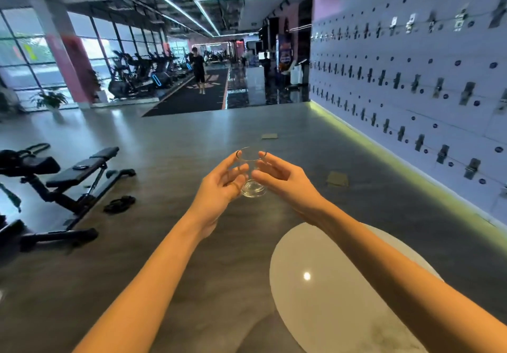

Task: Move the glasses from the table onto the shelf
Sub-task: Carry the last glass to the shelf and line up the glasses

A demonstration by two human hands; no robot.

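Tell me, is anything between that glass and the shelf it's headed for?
Can't tell: no shelf is in view. Both hands, left hand and right hand, hold the glass in the air; nothing stands directly ahead of it.

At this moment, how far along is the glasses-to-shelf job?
Done: the round white table shows no glasses on its visible part. In hand: one clear glass is up in the air between the left hand and the right hand, above the floor. Left: setting it down; no shelf is in view, so earlier placements cannot be checked.
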